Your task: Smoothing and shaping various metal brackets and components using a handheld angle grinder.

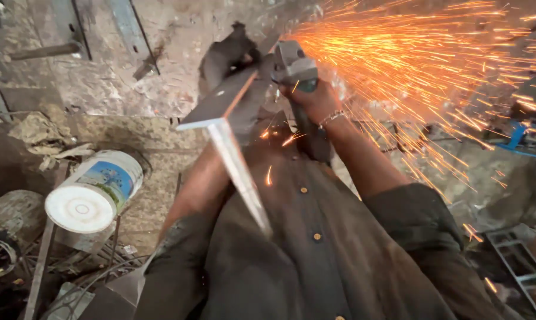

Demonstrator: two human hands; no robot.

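- Nearest the camera: dark buttoned shirt (315, 249), both sleeves rolled, forearms reaching up and away.
- Steel angle bar (232, 127) next, running from chest level up toward the grinding point; near cut end and bright flange edge facing the lens, far end buried in sparks.
- Judged heavy, rigid, unyielding; edges likely sharp and burred, far end likely hot. Safest hold judged to be on the flat flange well back from the ground end.
- Left hand (226, 56) behind the bar's far part, apparently gloved in dark cloth, seemingly wrapped about the bar; finger closure largely hidden, cannot tell for certain.
- Right hand (315, 101), beaded bracelet at wrist, fingers clenched around the body of an angle grinder (294, 65).
- Grinder head pressed at the bar's far end; dense orange spark stream (434, 65) thrown rightward.
- Left of the body: white paint bucket (96, 189) lying on its side among scrap rods and wire.
- Farthest: littered concrete floor (120, 89), metal frame pieces at upper left, blue object at right edge.
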